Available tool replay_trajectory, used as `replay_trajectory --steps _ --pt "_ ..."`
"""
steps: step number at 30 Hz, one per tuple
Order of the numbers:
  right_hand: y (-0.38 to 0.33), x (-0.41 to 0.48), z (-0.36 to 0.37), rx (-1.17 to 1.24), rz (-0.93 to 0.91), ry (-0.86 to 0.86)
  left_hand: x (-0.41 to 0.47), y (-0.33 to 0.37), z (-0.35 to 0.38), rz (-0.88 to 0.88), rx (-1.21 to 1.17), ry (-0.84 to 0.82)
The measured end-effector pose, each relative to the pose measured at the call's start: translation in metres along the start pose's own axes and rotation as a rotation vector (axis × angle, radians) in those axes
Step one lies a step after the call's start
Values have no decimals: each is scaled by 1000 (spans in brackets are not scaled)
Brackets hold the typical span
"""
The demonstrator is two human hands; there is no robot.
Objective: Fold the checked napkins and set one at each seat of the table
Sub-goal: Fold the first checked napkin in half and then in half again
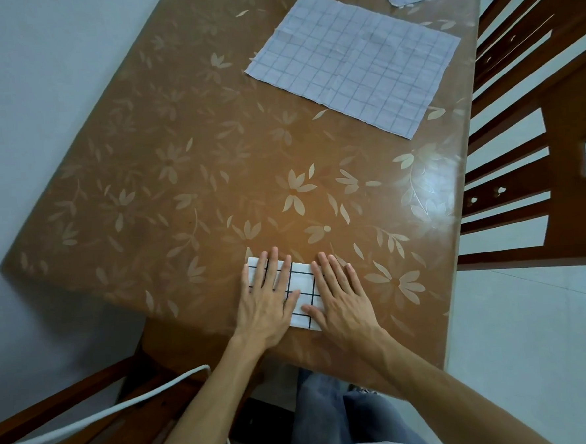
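A folded checked napkin (301, 295), white with a bold black grid, lies near the counter's (179, 180) closest edge, pinned under both hands: left hand (267, 300) and right hand (344, 297) rest flat with fingers spread, gripping nothing. Beyond it, an unfolded napkin (354, 63) with a faint grid lies flat on the glossy brown floral surface. A slatted wooden chair (538, 158) stands right of the folded napkin.

My left hand (267, 302) lies flat, palm down, fingers extended and slightly spread, pointing away from me. My right hand (342, 297) lies flat beside it in the same pose, fingers close together, thumb angled toward the left hand. Neither hand grips anything. Both forearms are bare and reach forward, converging from my body toward the hands.
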State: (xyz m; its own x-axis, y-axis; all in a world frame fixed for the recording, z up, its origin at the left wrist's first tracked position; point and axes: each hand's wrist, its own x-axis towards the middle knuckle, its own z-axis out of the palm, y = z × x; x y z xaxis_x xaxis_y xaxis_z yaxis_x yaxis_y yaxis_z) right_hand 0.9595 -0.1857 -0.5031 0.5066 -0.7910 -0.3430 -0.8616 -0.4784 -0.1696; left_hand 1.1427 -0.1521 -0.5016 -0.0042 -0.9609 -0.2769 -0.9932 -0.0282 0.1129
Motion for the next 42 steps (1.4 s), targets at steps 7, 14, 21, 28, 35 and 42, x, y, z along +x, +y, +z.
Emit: replay_trajectory --steps 7,14,21,28,35,42 --pt "2 12 -22 157 68 235 9 -8 -6 30 -48 233" --pt "9 35 -37 279 121 103 29 -45 -32 -185 -227 268" --pt "-18 58 -59 453 94 -38 37 -83 -51 -209 -274 206" --pt "-64 98 -68 499 -52 -53 46 -132 -68 -369 -350 327" --pt "-77 113 -55 174 -358 98 32 -114 -25 -238 -148 325" --pt "-80 89 -24 -57 -433 -70 19 -99 -1 -354 -138 141"
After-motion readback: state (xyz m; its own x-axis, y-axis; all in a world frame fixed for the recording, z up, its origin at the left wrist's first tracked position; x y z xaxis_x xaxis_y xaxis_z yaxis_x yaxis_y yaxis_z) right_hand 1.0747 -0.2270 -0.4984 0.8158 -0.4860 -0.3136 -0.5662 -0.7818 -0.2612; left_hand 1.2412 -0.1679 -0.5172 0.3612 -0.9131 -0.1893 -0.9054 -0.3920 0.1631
